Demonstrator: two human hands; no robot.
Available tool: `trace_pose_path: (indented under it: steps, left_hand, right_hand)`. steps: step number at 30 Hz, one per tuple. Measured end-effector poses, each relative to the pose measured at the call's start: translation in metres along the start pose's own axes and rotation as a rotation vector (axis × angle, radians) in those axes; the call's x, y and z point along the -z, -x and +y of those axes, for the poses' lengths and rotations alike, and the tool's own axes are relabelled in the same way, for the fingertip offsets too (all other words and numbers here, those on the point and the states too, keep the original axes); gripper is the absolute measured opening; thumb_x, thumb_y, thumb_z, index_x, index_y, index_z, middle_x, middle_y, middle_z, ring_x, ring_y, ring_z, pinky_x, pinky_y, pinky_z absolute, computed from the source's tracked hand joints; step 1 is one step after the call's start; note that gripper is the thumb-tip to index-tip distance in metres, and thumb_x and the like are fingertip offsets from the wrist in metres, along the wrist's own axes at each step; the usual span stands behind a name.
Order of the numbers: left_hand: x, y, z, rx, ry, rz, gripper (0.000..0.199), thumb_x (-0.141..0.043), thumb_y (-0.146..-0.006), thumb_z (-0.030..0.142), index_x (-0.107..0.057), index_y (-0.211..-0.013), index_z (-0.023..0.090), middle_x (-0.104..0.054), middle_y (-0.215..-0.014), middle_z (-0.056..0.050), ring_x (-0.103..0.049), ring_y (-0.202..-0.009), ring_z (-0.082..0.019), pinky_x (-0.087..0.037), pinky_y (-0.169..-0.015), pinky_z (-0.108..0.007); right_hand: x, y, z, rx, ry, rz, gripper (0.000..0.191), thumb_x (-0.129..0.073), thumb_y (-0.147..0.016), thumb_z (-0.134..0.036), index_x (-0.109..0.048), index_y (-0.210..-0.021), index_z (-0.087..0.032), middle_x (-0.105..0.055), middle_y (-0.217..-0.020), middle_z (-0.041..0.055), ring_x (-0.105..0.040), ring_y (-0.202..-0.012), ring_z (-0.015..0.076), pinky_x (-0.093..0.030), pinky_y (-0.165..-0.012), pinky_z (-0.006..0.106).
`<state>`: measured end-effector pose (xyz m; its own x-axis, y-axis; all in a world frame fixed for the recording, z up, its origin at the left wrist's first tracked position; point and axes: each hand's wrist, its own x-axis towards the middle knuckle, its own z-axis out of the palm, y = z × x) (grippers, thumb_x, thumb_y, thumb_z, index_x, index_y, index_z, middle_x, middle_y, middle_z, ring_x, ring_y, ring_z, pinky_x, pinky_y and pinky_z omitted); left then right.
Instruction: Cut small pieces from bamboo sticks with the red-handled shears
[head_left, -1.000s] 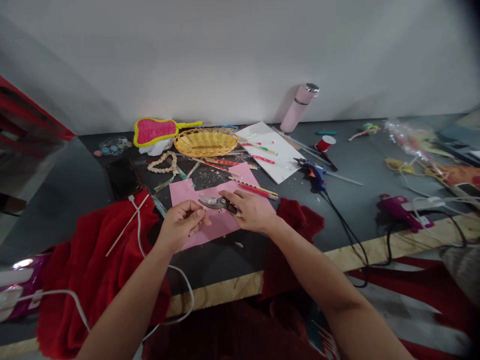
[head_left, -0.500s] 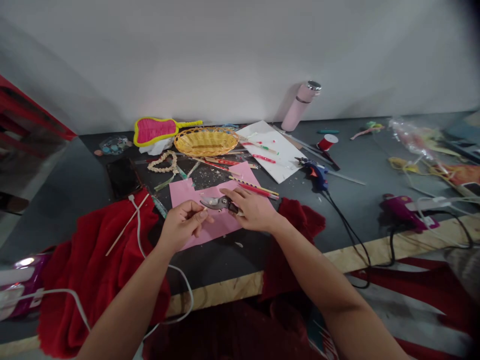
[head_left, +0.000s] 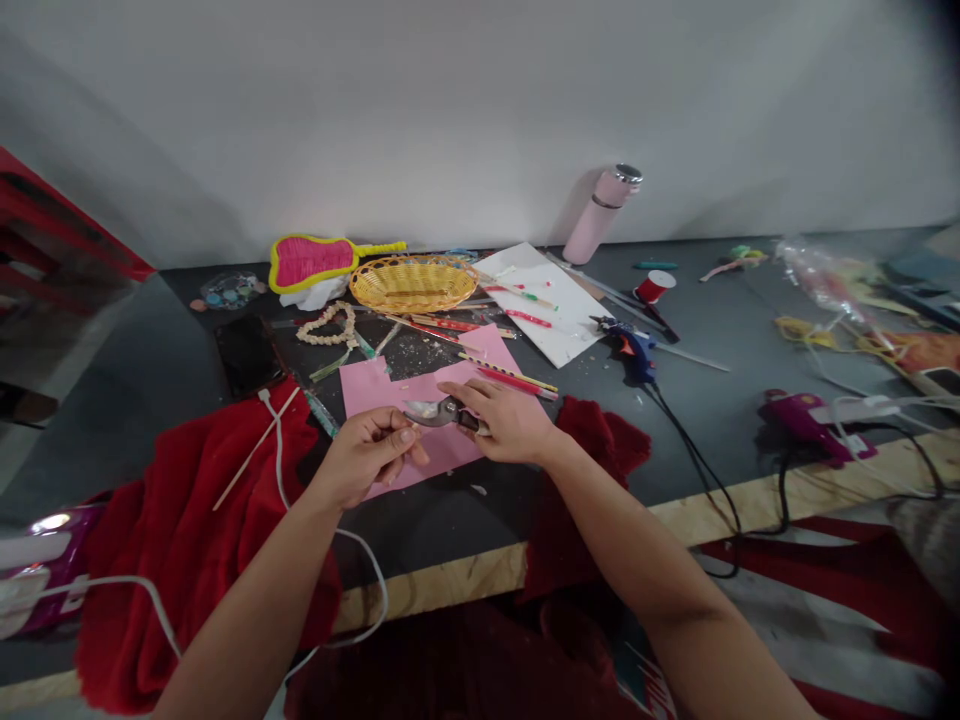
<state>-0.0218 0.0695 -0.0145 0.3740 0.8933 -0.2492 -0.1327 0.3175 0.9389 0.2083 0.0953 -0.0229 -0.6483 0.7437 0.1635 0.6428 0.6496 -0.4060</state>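
Dk gray tbl [head_left: 442,525] w/ ylw basket [head_left: 412,293], pink paper [head_left: 450,448], wht sheet [head_left: 576,312], phone [head_left: 250,355], glue gun [head_left: 635,350], red cloth [head_left: 202,540] at L & pink btl [head_left: 594,222].

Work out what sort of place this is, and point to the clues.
Probably a craft workspace: a blue corded glue gun lies on the dark table, and pruning shears are held above pink paper.

Basket [head_left: 412,283] behind the pruning shears [head_left: 448,411]
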Motion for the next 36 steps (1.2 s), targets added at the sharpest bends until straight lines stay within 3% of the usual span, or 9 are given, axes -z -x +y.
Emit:
trace_pose_path:
  steps: [12,20,25,30,36]
  left_hand:
    - [0.002,0.000,-0.002,-0.057,-0.020,0.044,0.025,-0.066,-0.078,0.036,-0.057,-0.073,0.013,-0.070,-0.064,-0.004,-0.036,-0.031,-0.001,-0.025,-0.033,-0.014]
    - [-0.004,0.001,-0.005,-0.260,-0.342,0.269,0.016,-0.065,-0.077,0.030,-0.061,-0.070,0.016,-0.069,-0.064,-0.003,-0.051,-0.047,-0.008,-0.032,-0.041,-0.018]
    - [-0.001,0.000,-0.002,-0.256,-0.305,0.268,0.016,-0.067,-0.074,0.032,-0.062,-0.068,0.018,-0.060,-0.050,0.001,-0.049,-0.043,-0.010,-0.030,-0.039,-0.019]
    - [0.004,-0.006,-0.005,-0.221,-0.307,0.355,0.021,-0.063,-0.078,0.036,-0.060,-0.071,0.017,-0.068,-0.064,-0.003,-0.040,-0.038,-0.006,-0.030,-0.038,-0.019]
    - [0.007,-0.008,-0.007,-0.216,-0.254,0.363,0.021,-0.063,-0.080,0.034,-0.057,-0.072,0.016,-0.065,-0.064,-0.001,-0.039,-0.041,-0.005,-0.030,-0.039,-0.017]
  right_hand:
    - [0.001,-0.001,-0.011,-0.130,0.075,-0.036,0.054,-0.049,-0.084,-0.027,-0.037,-0.136,-0.021,-0.061,-0.105,0.0084,-0.058,-0.085,0.0198,-0.044,-0.073,0.027]
    - [0.001,-0.001,-0.013,-0.062,-0.123,-0.039,0.047,-0.046,-0.086,-0.023,-0.038,-0.133,-0.018,-0.063,-0.107,0.0086,-0.060,-0.090,0.0193,-0.045,-0.079,0.030]
    - [0.004,0.000,-0.021,-0.046,-0.056,-0.035,0.051,-0.050,-0.083,-0.023,-0.040,-0.133,-0.022,-0.062,-0.113,0.0078,-0.061,-0.090,0.0202,-0.046,-0.076,0.029]
    - [0.004,0.000,0.001,-0.221,0.148,0.056,0.052,-0.049,-0.089,-0.039,-0.037,-0.137,-0.023,-0.057,-0.125,0.0104,-0.059,-0.100,0.0235,-0.047,-0.081,0.032]
    - [0.004,0.002,0.025,-0.337,0.207,0.030,0.055,-0.052,-0.087,-0.049,-0.040,-0.136,-0.029,-0.057,-0.124,0.0070,-0.059,-0.104,0.0255,-0.048,-0.078,0.034]
